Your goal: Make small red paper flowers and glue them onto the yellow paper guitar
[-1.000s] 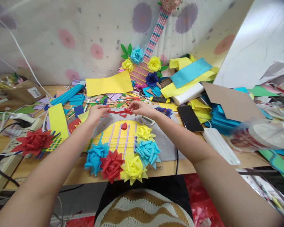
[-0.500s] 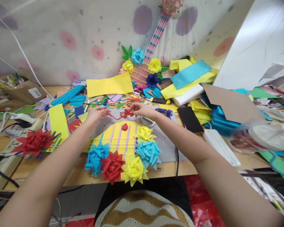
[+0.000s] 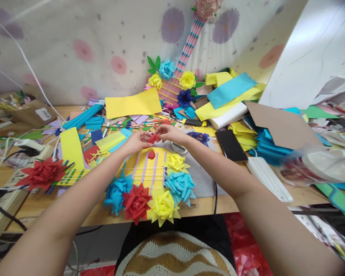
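Right now in the head view, the left hand (image 3: pixel 138 141) and right hand (image 3: pixel 170 134) nearly meet, with a crumpled red paper piece (image 3: pixel 153 138) between their fingertips. Right fingers are pinched almost closed on it; left fingers are curled in, gripping its other side, though the exact hold is partly hidden. All this sits just beyond the yellow paper guitar (image 3: pixel 150 164), its lower edge lined with blue, red and yellow paper flowers. A blue glue gun (image 3: pixel 199 136) lies near the right wrist.
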Motion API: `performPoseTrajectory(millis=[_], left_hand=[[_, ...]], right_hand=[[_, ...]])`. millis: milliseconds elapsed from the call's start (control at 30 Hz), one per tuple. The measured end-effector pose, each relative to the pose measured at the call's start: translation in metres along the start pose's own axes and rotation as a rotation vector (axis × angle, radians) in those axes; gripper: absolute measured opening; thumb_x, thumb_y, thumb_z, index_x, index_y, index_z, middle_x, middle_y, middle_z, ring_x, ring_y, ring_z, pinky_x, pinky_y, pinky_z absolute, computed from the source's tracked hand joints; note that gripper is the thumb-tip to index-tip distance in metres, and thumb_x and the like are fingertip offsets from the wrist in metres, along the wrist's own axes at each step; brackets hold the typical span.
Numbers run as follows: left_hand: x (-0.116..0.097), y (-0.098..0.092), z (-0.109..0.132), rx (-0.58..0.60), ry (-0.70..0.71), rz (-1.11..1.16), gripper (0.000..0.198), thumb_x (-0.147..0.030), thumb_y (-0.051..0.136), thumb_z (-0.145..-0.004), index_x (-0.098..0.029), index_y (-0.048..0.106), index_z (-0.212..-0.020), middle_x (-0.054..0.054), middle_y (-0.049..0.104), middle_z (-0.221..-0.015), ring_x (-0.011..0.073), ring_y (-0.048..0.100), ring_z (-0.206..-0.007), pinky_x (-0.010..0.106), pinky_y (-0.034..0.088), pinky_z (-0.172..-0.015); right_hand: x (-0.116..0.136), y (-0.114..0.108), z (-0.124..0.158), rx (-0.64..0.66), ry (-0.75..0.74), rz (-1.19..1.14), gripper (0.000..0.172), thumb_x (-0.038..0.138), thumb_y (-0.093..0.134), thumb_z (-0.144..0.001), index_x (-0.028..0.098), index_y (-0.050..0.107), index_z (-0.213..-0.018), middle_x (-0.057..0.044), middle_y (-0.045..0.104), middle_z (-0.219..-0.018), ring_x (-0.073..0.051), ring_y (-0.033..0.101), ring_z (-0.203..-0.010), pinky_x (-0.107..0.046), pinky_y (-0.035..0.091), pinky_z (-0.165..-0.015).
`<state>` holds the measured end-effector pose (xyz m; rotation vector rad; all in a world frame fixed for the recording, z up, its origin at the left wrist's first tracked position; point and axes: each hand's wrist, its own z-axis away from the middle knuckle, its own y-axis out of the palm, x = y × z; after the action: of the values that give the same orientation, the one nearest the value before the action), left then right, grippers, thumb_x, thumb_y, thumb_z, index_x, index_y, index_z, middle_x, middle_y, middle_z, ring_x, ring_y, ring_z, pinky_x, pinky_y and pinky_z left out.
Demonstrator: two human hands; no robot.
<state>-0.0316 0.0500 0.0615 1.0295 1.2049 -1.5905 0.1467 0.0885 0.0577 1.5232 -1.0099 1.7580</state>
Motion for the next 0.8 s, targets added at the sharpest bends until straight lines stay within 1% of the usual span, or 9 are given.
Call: performPoseTrajectory(millis=[167,300,400,467,500,567,667,733,800], left_hand=[[-0.001,0.002,-0.003,0.018,-0.025,0.003,0.030,-0.017,0.077,-0.049,-0.016,0.064,-0.075,0.002,0.067,-0.061,0.0161,0.063,-0.058,0.028,0.047,-0.062],[-0.003,0.003,-0.005,0.047,-0.077,0.081,0.030,-0.020,0.077,-0.054,-0.013,0.066,-0.081,0.002,0.068,-0.063,0.0129,0.060,-0.056,0.026,0.045,-0.060],[0.000,0.005,-0.010,0.119,-0.128,0.169,0.031,-0.023,0.078,-0.056,-0.012,0.067,-0.083,0.003,0.068,-0.066,0.0099,0.057,-0.053,0.024,0.044,-0.058],[0.003,0.006,-0.014,0.144,-0.141,0.206,0.031,-0.021,0.080,-0.056,-0.011,0.067,-0.082,0.003,0.066,-0.063,0.0082,0.054,-0.050,0.023,0.043,-0.057],[0.004,0.006,-0.015,0.130,-0.151,0.216,0.030,-0.019,0.080,-0.056,-0.011,0.067,-0.081,0.002,0.065,-0.061,0.0080,0.054,-0.049,0.023,0.044,-0.057],[0.004,0.007,-0.016,0.068,-0.191,0.240,0.027,-0.013,0.080,-0.056,-0.011,0.065,-0.078,0.002,0.064,-0.058,0.0086,0.055,-0.049,0.023,0.045,-0.058],[0.001,0.007,-0.015,0.022,-0.265,0.286,0.021,-0.005,0.076,-0.059,-0.011,0.064,-0.076,0.003,0.066,-0.061,0.0097,0.059,-0.051,0.023,0.049,-0.060],[-0.002,0.007,-0.013,0.027,-0.295,0.305,0.020,-0.001,0.072,-0.062,-0.011,0.064,-0.078,0.004,0.067,-0.063,0.0097,0.060,-0.053,0.022,0.050,-0.060],[-0.004,0.007,-0.013,0.020,-0.313,0.316,0.020,0.001,0.068,-0.065,-0.010,0.064,-0.081,0.005,0.068,-0.064,0.0098,0.061,-0.054,0.022,0.051,-0.060]], right_hand=[[-0.001,-0.003,0.004,-0.017,0.059,-0.065,0.021,-0.001,0.054,-0.063,0.015,0.055,-0.075,0.003,0.062,-0.070,-0.007,0.060,-0.058,-0.017,0.045,-0.049],[-0.009,-0.007,0.001,-0.016,0.058,-0.125,0.019,0.002,0.055,-0.065,0.015,0.057,-0.079,0.003,0.062,-0.069,-0.007,0.060,-0.058,-0.017,0.046,-0.051],[-0.013,-0.007,-0.002,-0.039,0.088,-0.154,0.018,0.003,0.057,-0.065,0.015,0.056,-0.078,0.002,0.062,-0.067,-0.008,0.060,-0.058,-0.018,0.046,-0.053],[-0.013,-0.007,-0.003,-0.070,0.119,-0.135,0.017,0.003,0.056,-0.066,0.016,0.055,-0.078,0.001,0.063,-0.069,-0.008,0.061,-0.059,-0.018,0.046,-0.055],[-0.012,-0.007,-0.002,-0.097,0.134,-0.090,0.017,0.004,0.054,-0.068,0.016,0.054,-0.080,0.000,0.064,-0.073,-0.009,0.061,-0.062,-0.019,0.047,-0.056],[-0.009,-0.010,0.003,-0.163,0.137,0.117,0.018,0.005,0.052,-0.071,0.016,0.054,-0.085,-0.003,0.066,-0.086,-0.011,0.063,-0.070,-0.022,0.048,-0.061],[-0.005,-0.019,0.020,-0.214,0.068,0.671,0.020,0.010,0.053,-0.075,0.016,0.057,-0.093,-0.007,0.066,-0.099,-0.017,0.063,-0.087,-0.028,0.049,-0.074],[-0.003,-0.026,0.035,-0.173,0.048,1.014,0.026,0.011,0.051,-0.077,0.014,0.058,-0.102,-0.010,0.065,-0.104,-0.021,0.061,-0.095,-0.032,0.047,-0.081],[-0.004,-0.029,0.049,-0.098,0.111,1.230,0.029,0.014,0.051,-0.079,0.012,0.057,-0.107,-0.015,0.063,-0.109,-0.024,0.061,-0.099,-0.033,0.045,-0.084]])
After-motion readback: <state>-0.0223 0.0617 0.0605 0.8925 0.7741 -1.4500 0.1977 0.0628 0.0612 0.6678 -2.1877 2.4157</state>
